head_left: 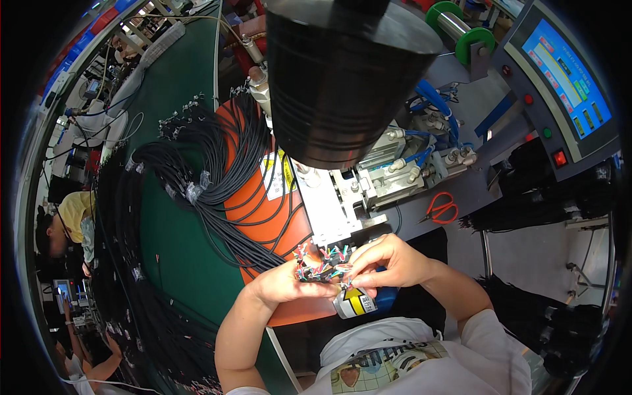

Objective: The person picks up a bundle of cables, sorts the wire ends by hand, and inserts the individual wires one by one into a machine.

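Left hand here, gripping the bunched coloured wire ends | right hand, fingertips at that bunch, can't tell if pinching | black cables trailing over orange surface | bunch just below the metal machine

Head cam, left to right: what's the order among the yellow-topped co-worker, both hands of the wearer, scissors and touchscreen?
Co-worker in yellow top → left hand → right hand → red-handled scissors → blue-lit touchscreen
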Action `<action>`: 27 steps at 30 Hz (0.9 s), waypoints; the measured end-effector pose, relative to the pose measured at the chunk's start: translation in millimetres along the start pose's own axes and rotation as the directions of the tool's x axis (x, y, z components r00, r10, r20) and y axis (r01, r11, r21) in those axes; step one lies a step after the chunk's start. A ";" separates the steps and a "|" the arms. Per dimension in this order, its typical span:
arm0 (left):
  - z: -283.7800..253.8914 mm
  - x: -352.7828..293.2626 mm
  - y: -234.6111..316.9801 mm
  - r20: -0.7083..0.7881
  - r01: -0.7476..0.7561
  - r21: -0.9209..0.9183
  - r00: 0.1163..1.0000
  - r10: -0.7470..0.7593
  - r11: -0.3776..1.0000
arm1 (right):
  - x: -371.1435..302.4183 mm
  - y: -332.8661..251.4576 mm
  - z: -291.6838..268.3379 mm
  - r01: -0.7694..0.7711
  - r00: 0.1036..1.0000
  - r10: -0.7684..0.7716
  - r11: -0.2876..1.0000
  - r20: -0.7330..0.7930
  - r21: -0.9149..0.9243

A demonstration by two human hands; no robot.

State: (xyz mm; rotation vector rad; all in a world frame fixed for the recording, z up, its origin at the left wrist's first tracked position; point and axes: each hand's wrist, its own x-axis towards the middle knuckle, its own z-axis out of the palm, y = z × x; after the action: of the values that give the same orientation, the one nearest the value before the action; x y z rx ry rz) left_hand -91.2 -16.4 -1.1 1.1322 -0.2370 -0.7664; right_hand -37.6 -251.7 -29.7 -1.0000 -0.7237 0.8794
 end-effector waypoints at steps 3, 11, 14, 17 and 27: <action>-1.4 -0.5 -1.8 -0.012 0.022 0.069 1.000 -0.021 0.997 | 1.5 3.5 -0.2 -0.070 0.997 0.065 0.991 0.047 0.116; -0.1 -4.9 -2.3 -0.022 0.071 -0.050 0.997 -0.072 0.996 | 4.6 1.3 -2.3 -0.070 0.994 0.061 0.992 0.089 0.102; 6.7 2.2 6.0 -0.065 0.083 -0.003 0.994 -0.083 0.997 | 4.4 -3.9 -4.3 0.022 0.997 -0.016 0.997 0.082 -0.068; 11.0 5.1 20.1 -0.035 0.185 0.051 0.982 -0.183 0.981 | 3.0 -4.8 -4.3 0.136 0.991 -0.132 0.949 0.034 -0.284; 15.2 5.3 8.4 -0.237 0.260 -0.058 0.934 -0.266 0.964 | -4.6 -7.0 0.4 0.064 0.972 -0.174 0.838 -0.155 -0.542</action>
State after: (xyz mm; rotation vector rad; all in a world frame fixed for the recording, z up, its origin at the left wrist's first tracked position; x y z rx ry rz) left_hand -91.9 -29.1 11.8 1.2353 0.1341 -0.8542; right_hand -38.1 -257.4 -23.7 -1.5003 -0.8719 0.4560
